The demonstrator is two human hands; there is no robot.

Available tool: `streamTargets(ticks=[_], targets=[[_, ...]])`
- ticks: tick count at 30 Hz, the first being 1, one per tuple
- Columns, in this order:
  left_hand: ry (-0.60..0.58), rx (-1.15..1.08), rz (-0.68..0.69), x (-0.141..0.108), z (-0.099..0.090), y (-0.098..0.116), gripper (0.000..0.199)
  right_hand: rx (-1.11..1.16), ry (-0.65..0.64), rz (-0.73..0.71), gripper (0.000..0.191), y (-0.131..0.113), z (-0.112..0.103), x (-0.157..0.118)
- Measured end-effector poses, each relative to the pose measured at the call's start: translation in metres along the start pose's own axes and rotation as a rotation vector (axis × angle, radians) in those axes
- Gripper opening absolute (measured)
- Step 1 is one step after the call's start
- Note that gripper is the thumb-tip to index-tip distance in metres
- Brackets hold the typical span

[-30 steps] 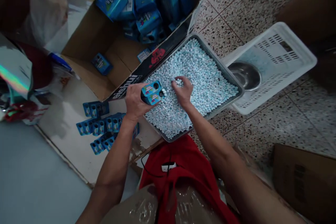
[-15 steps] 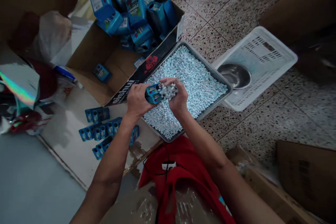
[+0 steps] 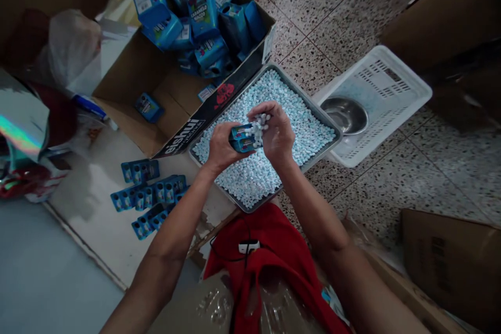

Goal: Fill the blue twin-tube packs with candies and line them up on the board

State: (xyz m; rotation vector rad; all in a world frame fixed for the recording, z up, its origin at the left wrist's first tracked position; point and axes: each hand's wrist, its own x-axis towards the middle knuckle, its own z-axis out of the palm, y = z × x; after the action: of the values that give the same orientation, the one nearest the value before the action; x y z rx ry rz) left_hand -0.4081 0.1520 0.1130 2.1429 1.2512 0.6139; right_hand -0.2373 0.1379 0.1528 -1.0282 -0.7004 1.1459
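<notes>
- Gripping a pair of blue boxes [image 3: 241,138] over the tray [image 3: 317,156], the left hand [image 3: 221,146] has its fingers clamped round their sides.
- Curled loosely, the right hand's [image 3: 279,134] fingers cup pale pellets [image 3: 263,121] at the box mouths.
- Below both hands, more pellets cover the tray.
- Just beside it: a carton [image 3: 131,78] containing blue packs [image 3: 203,13], and a white basket [image 3: 415,86] with a metal bowl [image 3: 348,117].
- Further blue containers [image 3: 160,193] stand on the worktop [image 3: 88,182].
</notes>
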Motion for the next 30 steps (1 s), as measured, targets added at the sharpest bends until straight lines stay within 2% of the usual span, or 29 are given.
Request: streamTargets(ticks=[6,8,10,12,15,16,18,20,21,25,27,30], targets=[[0.049,-0.011,-0.062,0.005,0.004,-0.013,0.081,-0.062,-0.014,-0.029,0.052,0.011,0.003,-0.008],[0.084,-0.025,-0.086,0.006,0.006,-0.018,0.083,-0.107,-0.067,-0.038,0.054,0.013,-0.004,-0.01],[0.082,-0.075,-0.067,0.006,0.006,-0.022,0.086,-0.154,-0.104,-0.041,0.058,0.018,-0.021,-0.014],[0.082,-0.143,-0.049,0.002,0.003,-0.025,0.09,-0.245,-0.024,-0.002,0.061,0.027,-0.048,-0.021],[0.152,-0.225,-0.067,-0.011,-0.004,-0.027,0.093,-0.582,0.278,0.175,0.058,0.05,-0.092,-0.045],[0.185,-0.246,-0.075,-0.016,-0.006,-0.027,0.093,-0.72,0.338,0.238,0.06,0.059,-0.103,-0.055],[0.26,-0.277,-0.088,-0.027,-0.009,-0.027,0.093,-0.908,0.355,0.302,0.062,0.077,-0.112,-0.073],[0.305,-0.285,-0.089,-0.036,-0.009,-0.026,0.091,-0.974,0.322,0.28,0.061,0.095,-0.104,-0.083],[0.291,-0.276,-0.073,-0.039,-0.009,-0.026,0.089,-0.977,0.313,0.255,0.061,0.104,-0.095,-0.084],[0.123,-0.145,0.048,-0.042,-0.012,-0.024,0.08,-0.906,0.248,0.213,0.06,0.13,-0.057,-0.055],[0.098,-0.078,0.039,-0.041,-0.018,-0.024,0.078,-0.811,0.25,0.268,0.063,0.139,-0.049,-0.033],[0.125,-0.103,-0.072,-0.043,-0.028,-0.028,0.085,-0.502,0.259,0.426,0.062,0.147,-0.051,-0.005]])
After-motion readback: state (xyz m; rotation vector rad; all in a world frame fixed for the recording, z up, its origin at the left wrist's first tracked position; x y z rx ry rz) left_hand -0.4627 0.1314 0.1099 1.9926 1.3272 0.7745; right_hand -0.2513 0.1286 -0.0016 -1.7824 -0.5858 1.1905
